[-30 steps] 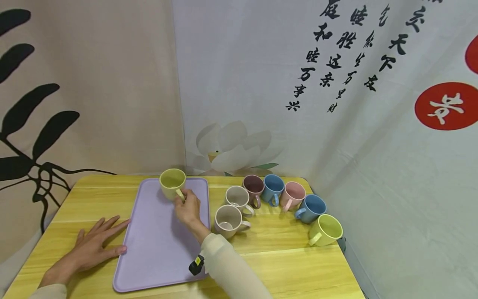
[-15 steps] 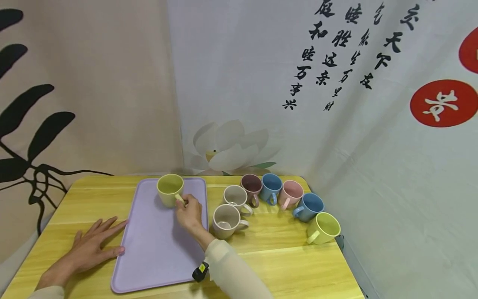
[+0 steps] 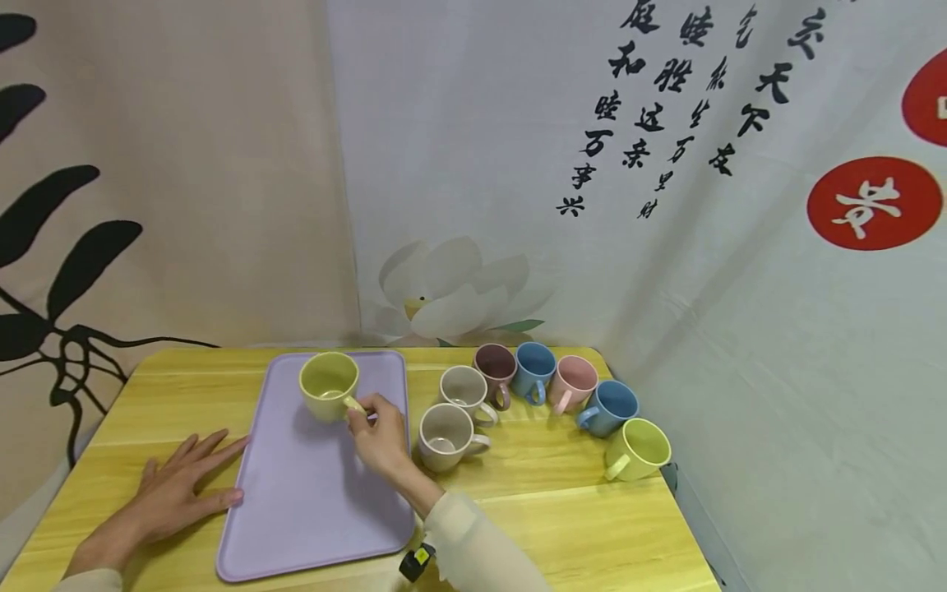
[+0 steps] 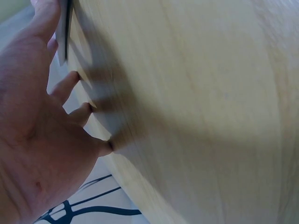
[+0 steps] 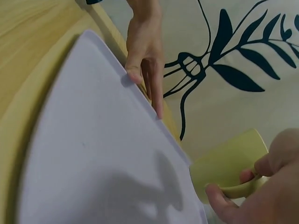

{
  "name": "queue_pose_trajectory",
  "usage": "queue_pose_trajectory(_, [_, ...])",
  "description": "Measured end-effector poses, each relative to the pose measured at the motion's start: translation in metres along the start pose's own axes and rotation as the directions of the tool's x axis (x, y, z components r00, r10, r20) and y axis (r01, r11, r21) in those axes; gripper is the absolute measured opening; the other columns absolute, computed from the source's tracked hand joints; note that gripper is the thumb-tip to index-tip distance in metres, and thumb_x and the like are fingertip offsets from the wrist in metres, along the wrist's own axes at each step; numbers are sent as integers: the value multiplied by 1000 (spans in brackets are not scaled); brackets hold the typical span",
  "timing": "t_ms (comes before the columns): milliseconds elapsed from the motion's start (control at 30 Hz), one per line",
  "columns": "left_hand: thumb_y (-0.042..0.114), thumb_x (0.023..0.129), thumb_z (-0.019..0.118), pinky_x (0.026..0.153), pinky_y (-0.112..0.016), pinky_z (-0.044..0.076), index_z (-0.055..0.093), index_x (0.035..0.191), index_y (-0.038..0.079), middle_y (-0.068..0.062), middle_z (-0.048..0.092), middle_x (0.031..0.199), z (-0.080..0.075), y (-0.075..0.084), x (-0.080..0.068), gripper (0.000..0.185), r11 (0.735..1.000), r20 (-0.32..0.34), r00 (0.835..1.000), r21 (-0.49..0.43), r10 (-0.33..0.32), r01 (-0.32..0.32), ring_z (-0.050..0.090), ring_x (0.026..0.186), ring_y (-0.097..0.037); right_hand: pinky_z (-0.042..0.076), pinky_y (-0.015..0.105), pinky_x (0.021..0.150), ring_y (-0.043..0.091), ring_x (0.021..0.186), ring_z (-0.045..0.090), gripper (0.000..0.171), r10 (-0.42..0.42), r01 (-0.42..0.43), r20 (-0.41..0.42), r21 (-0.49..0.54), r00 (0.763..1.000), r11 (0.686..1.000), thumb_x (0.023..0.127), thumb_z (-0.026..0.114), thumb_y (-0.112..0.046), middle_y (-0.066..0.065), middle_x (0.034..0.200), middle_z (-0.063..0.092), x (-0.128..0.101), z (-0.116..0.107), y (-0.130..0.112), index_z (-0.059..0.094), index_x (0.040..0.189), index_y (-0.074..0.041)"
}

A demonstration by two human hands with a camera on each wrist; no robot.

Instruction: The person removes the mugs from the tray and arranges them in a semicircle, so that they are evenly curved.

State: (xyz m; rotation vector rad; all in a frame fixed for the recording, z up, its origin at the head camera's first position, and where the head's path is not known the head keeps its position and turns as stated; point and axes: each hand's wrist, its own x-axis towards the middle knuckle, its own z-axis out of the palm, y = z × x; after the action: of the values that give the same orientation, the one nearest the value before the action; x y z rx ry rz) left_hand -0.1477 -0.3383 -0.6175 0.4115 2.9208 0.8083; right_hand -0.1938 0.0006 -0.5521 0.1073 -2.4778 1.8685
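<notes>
While the right hand (image 3: 381, 432) pinches the handle of the yellow-green mug (image 3: 328, 385), the head view puts that mug over the far end of the lavender tray (image 3: 296, 510), at about 11 o'clock from the hand. Whether its base touches the tray I cannot tell; it looks slightly tipped toward the camera. The left hand (image 3: 177, 493) lies flat, fingers spread and straight, on the wooden table (image 3: 562, 526) at 9 o'clock of the tray, its thumb tip touching the tray's left edge. Seven more mugs arc from 1 to 3 o'clock of the right hand; the nearest beige mug (image 3: 442, 436) sits just beside the forearm.

Left wrist view: the left hand (image 4: 37, 140) is open and holds nothing, fingertips on the table (image 4: 196, 107). A thin dark edge by the thumb is probably the tray rim; blur leaves this uncertain.

Right wrist view: thumb and fingers (image 5: 219, 203) curl round the mug's handle, with the mug (image 5: 229, 161) beyond the tray's far corner in this view and tilted. The left hand (image 5: 145, 56) rests against the tray (image 5: 93, 163) rim.

Risks, as judged:
- A handle-only hold gives little control of tilt, so the mug could swing or land on its base edge and rock over.
- It sits near the tray's far rim, so a base set down on that raised lip could leave it crooked or let it slide off.
- The sleeve is close to the beige mug and could knock it when the arm draws back.
- The tray may skate if the left hand eases off.
</notes>
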Motion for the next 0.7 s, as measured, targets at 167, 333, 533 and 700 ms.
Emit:
queue_pose_trajectory(167, [48, 101, 82, 105, -107, 9, 41, 176, 28, -41, 34, 174, 0, -1, -1, 88, 1000, -6, 1000, -1, 8, -8, 22, 153, -83, 56, 13, 63, -6, 72, 64, 11, -35, 34, 48, 26, 998, 999, 107, 74, -12, 14, 93, 83, -13, -10, -4, 79, 111, -4])
queue_pose_trajectory(333, [49, 101, 82, 105, -107, 9, 41, 176, 26, -42, 35, 174, -5, 3, 0, 89, 1000, 18, 1000, 13, -1, 1, 23, 153, -83, 58, 13, 65, 11, 79, 79, 13, -43, 40, 90, 35, 995, 999, 108, 74, -13, 20, 99, 85, -23, -20, -3, 79, 112, -2])
queue_pose_trajectory(533, [50, 101, 82, 105, -107, 10, 41, 176, 25, -42, 35, 174, -3, 2, 0, 88, 1000, 18, 1000, 14, -4, 4, 23, 153, -83, 61, 13, 71, 45, 94, 85, 14, -83, 77, 161, 43, 983, 996, 109, 71, -10, 28, 106, 83, -33, -35, 1, 76, 113, 3])
queue_pose_trajectory(700, [48, 101, 82, 105, -107, 9, 40, 176, 27, -43, 35, 174, -4, 1, -1, 89, 1000, 7, 1000, 2, 9, -9, 23, 153, -83, 62, 14, 76, 49, 97, 85, 14, -115, 106, 199, 55, 973, 993, 109, 71, -8, 27, 108, 83, -40, -49, 1, 76, 112, 4])
